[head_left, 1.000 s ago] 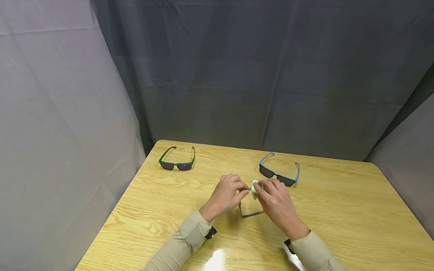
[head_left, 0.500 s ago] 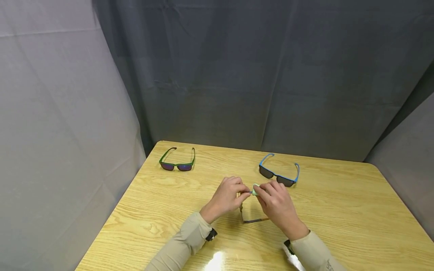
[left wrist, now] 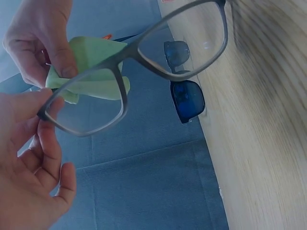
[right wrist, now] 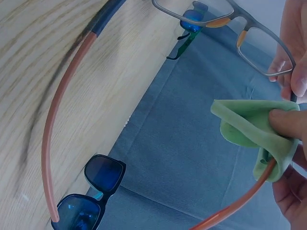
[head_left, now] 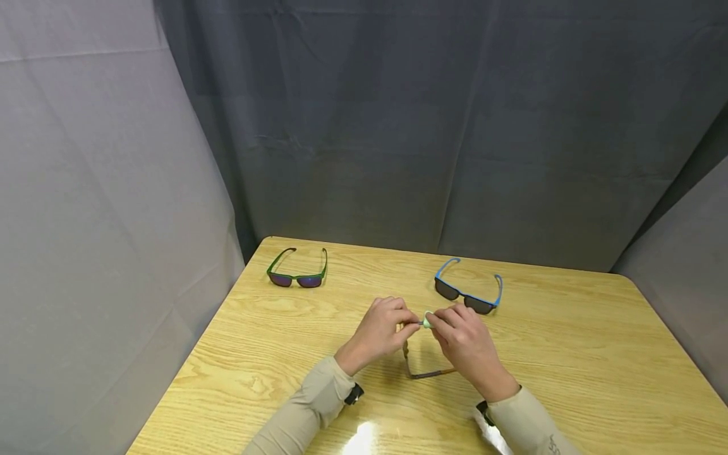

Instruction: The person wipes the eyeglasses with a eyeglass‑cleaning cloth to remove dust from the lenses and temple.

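Observation:
A pair of eyeglasses [left wrist: 125, 50] with a dark grey frame, clear lenses and orange-tipped temples is held up over the table. My left hand [head_left: 382, 332] pinches it at the corner of the frame, by the hinge. In my right hand [head_left: 467, 344] a light green cloth [right wrist: 256, 122] is folded round one temple [right wrist: 244, 196], pinched between thumb and fingers close to the hinge. The other temple [right wrist: 48, 139] sticks out free. In the head view the cloth is mostly hidden behind the right fingers.
Green-framed sunglasses [head_left: 296, 279] lie at the table's back left, temples unfolded. Blue-framed sunglasses [head_left: 466, 297] lie just beyond my right hand. Something white [head_left: 491, 436] shows under my right sleeve. Grey curtains [head_left: 352, 126] stand behind the wooden table [head_left: 273, 360].
The green cloth has bunched smaller under my right fingers. The eyeglasses have tilted, their free side sinking slightly toward me. Both hands stay in nearly the same place.

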### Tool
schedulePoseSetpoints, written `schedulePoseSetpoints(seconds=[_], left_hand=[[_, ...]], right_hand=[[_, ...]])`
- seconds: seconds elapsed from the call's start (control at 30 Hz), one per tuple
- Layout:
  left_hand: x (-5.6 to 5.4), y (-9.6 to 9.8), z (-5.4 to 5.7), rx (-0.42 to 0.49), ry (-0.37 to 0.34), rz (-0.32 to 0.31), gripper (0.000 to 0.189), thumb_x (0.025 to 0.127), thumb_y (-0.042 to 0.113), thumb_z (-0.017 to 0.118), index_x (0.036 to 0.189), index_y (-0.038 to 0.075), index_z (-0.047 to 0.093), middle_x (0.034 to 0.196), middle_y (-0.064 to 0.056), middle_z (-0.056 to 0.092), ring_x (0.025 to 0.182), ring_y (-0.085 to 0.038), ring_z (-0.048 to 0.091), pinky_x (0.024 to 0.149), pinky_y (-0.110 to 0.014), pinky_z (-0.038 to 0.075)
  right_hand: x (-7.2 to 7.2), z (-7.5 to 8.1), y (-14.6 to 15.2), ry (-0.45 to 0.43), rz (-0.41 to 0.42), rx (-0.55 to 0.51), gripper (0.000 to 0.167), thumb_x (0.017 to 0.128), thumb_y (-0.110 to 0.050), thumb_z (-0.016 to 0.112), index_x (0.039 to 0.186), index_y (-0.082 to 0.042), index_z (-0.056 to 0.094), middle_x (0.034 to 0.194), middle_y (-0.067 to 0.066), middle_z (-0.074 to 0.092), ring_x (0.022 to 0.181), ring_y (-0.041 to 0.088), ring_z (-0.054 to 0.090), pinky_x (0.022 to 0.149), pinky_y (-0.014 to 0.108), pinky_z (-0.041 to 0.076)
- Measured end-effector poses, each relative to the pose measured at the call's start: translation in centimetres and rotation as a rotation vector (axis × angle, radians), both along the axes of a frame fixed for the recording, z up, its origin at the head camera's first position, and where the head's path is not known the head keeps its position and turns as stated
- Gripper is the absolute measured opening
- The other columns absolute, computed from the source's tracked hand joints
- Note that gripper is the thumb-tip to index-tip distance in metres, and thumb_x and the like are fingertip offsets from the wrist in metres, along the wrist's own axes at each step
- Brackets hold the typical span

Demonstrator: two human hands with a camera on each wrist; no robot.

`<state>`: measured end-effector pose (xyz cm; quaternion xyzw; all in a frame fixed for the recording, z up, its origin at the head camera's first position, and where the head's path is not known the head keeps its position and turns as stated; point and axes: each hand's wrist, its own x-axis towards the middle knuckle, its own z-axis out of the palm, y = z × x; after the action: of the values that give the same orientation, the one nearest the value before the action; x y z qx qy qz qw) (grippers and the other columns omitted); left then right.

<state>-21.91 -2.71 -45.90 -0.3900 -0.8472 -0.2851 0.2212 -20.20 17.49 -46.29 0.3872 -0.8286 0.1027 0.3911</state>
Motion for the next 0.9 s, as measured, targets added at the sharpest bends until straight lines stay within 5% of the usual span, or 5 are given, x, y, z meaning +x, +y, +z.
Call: schedulePoseSetpoints(seconds=[0.3, 0.4, 0.53, 0.7, 0.9], left_hand=[[-0.09, -0.19, -0.09, -0.017, -0.001, 0.008, 0.006, 0.086, 0.019, 0.071, 0.087, 0.016, 0.075, 0.075, 0.009, 0.055, 0.067, -0.005, 0.048, 0.074, -0.026, 0.041], [-0.09, -0.28, -0.06, -0.018, -0.008, 0.012, 0.007, 0.088, 0.021, 0.07, 0.087, 0.016, 0.076, 0.075, 0.009, 0.055, 0.068, -0.005, 0.048, 0.075, -0.026, 0.041], [-0.12, -0.31, -0.19, -0.018, -0.03, 0.013, 0.008, 0.088, 0.022, 0.07, 0.087, 0.017, 0.076, 0.075, 0.009, 0.055, 0.068, -0.007, 0.049, 0.075, -0.027, 0.041], [-0.09, -0.34, -0.36, -0.009, -0.047, 0.007, 0.007, 0.087, 0.021, 0.07, 0.087, 0.016, 0.075, 0.075, 0.009, 0.054, 0.068, -0.011, 0.052, 0.075, -0.027, 0.04], [-0.17, -0.42, -0.5, -0.012, -0.041, 0.008, 0.009, 0.088, 0.023, 0.069, 0.087, 0.016, 0.075, 0.075, 0.01, 0.054, 0.068, -0.01, 0.052, 0.075, -0.025, 0.04]], right_hand=[[0.02, 0.08, 0.12, -0.019, 0.008, -0.012, 0.026, 0.072, 0.002, 0.075, 0.098, -0.001, 0.072, 0.088, 0.009, 0.066, 0.078, 0.027, 0.057, 0.068, 0.04, 0.048], [-0.08, 0.0, 0.22, -0.013, 0.019, -0.033, 0.015, 0.09, -0.008, 0.062, 0.098, -0.001, 0.072, 0.088, 0.009, 0.066, 0.078, 0.027, 0.056, 0.068, 0.041, 0.048], [-0.15, -0.15, 0.38, -0.013, 0.032, -0.047, 0.04, 0.101, -0.022, 0.038, 0.098, -0.001, 0.072, 0.089, 0.009, 0.066, 0.078, 0.027, 0.056, 0.067, 0.041, 0.047], [-0.06, -0.29, 0.53, -0.046, 0.014, -0.032, 0.015, 0.087, -0.008, 0.067, 0.1, -0.002, 0.073, 0.09, 0.008, 0.066, 0.08, 0.027, 0.056, 0.067, 0.041, 0.048], [-0.15, -0.35, 0.59, -0.056, 0.01, -0.032, 0.031, 0.069, 0.001, 0.078, 0.099, -0.003, 0.073, 0.09, 0.008, 0.066, 0.08, 0.027, 0.057, 0.066, 0.041, 0.048]])
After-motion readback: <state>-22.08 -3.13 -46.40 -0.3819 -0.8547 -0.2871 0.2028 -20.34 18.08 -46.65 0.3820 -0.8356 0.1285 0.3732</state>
